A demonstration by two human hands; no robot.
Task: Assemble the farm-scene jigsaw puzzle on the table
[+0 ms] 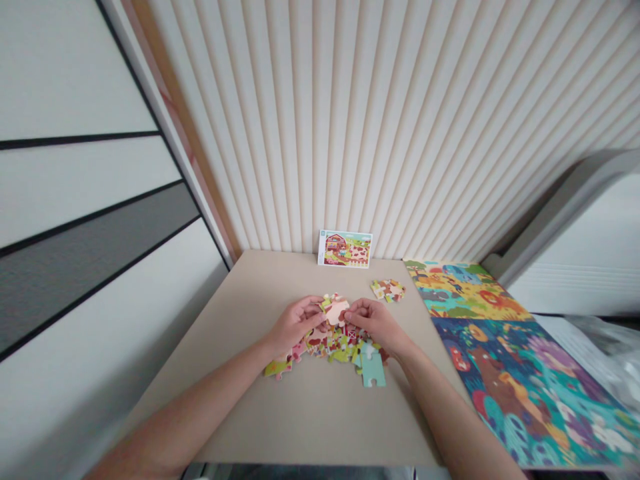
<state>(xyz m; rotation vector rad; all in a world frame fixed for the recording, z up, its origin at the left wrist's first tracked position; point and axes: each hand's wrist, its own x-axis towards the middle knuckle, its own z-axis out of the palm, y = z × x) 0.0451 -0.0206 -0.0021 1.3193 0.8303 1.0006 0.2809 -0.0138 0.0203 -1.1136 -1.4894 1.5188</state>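
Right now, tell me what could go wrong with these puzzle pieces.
Your left hand and right hand rest on the pile, so a slip could scatter it. The mint piece sits at its edge and could get knocked aside. The picture card stands against the wall and might tip if bumped.

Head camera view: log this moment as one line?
Left hand | right hand | both on pale pink cardboard jigsaw piece | nearby: heap of colourful jigsaw pieces

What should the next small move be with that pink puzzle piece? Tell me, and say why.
Probably try the pink puzzle piece against the joined cluster, since the left hand and right hand are at it, close to that cluster.
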